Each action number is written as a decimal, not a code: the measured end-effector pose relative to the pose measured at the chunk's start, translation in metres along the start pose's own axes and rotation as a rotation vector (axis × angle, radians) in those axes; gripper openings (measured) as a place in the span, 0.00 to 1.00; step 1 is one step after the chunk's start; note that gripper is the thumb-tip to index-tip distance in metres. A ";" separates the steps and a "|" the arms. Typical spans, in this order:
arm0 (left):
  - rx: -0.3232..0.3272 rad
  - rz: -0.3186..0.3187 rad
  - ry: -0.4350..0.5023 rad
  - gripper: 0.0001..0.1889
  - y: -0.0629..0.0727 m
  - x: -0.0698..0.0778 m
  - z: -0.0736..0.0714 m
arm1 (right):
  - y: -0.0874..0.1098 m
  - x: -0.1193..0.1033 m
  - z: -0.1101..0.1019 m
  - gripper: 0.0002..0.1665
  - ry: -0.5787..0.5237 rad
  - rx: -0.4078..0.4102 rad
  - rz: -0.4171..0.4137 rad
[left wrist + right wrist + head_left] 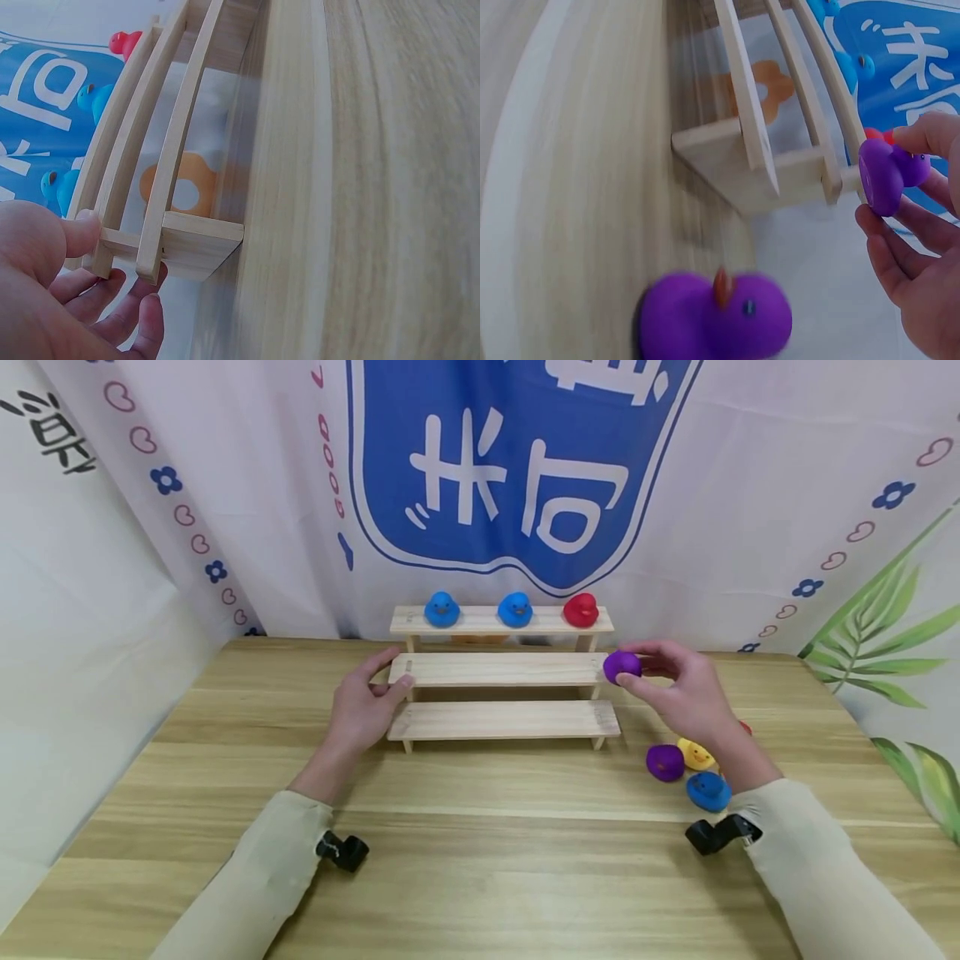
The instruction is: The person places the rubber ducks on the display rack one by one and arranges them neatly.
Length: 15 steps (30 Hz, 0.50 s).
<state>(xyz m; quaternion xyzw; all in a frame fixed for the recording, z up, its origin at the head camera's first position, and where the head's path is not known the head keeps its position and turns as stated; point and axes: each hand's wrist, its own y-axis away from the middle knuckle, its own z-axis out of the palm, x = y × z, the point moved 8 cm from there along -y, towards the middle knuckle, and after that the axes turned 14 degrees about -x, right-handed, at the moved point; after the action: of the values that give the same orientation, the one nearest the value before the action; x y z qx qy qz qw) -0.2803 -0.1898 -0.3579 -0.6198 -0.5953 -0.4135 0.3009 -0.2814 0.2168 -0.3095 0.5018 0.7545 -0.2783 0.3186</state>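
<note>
A three-step wooden stand [502, 720] stands on the table. My left hand [362, 703] holds it by the left end, the thumb on the middle step and the fingers curled at the end of the boards in the left wrist view. My right hand [678, 689] pinches a purple rubber duck [889, 174] between thumb and fingers, at the right end of the middle step. On the top step sit a blue duck [442, 609], another blue duck [515, 609] and a red duck [581, 610].
Right of the stand on the table lie a second purple duck [665, 762], a yellow duck [697, 754] and a blue duck [708, 792]; something red is partly hidden behind my right wrist. A printed curtain [285, 527] hangs behind the table [480, 860].
</note>
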 end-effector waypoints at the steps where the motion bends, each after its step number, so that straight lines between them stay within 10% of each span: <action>1: 0.001 0.000 -0.001 0.31 0.000 0.000 0.000 | -0.002 -0.003 0.002 0.25 -0.007 0.000 -0.013; 15: 0.003 -0.009 0.009 0.31 -0.001 -0.001 0.000 | -0.029 -0.032 0.034 0.24 -0.088 -0.056 -0.062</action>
<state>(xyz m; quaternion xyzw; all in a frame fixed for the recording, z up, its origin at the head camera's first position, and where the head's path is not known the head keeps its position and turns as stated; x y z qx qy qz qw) -0.2813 -0.1903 -0.3588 -0.6149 -0.5974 -0.4164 0.3027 -0.2921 0.1634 -0.3041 0.4562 0.7625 -0.2885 0.3567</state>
